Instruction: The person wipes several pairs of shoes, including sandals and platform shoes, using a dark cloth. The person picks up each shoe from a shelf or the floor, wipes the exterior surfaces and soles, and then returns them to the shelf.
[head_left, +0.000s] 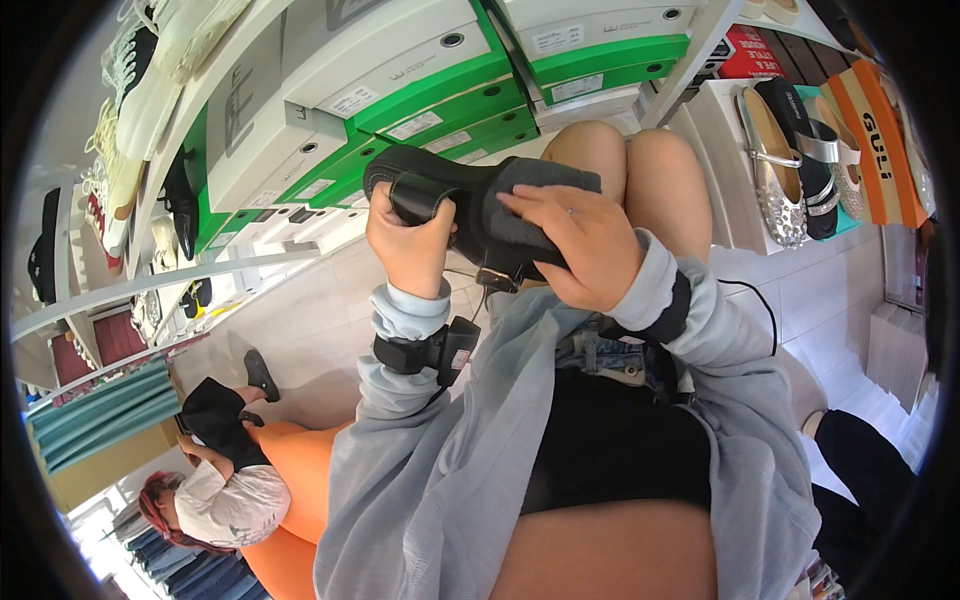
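Above my knees, my left hand (411, 244) grips a black leather sandal (420, 163) by its wide front strap, with the thumb over the strap. A metal buckle (497, 279) on a thin strap hangs below the shoe. My right hand (581, 244) lies flat on a dark grey cloth (517, 206), fingers spread, and holds it against the heel end of the sandal. The cloth hides much of that end. My right thumb is on the near side, under the cloth's lower edge.
White and green shoeboxes (442, 90) are stacked on shelving ahead. Shoes (776, 172) stand on boxes at the right. White sneakers (139, 127) line a left shelf. A person (232, 487) sits at the lower left by an orange seat (300, 465). Someone's dark-clothed legs (855, 465) show at the right.
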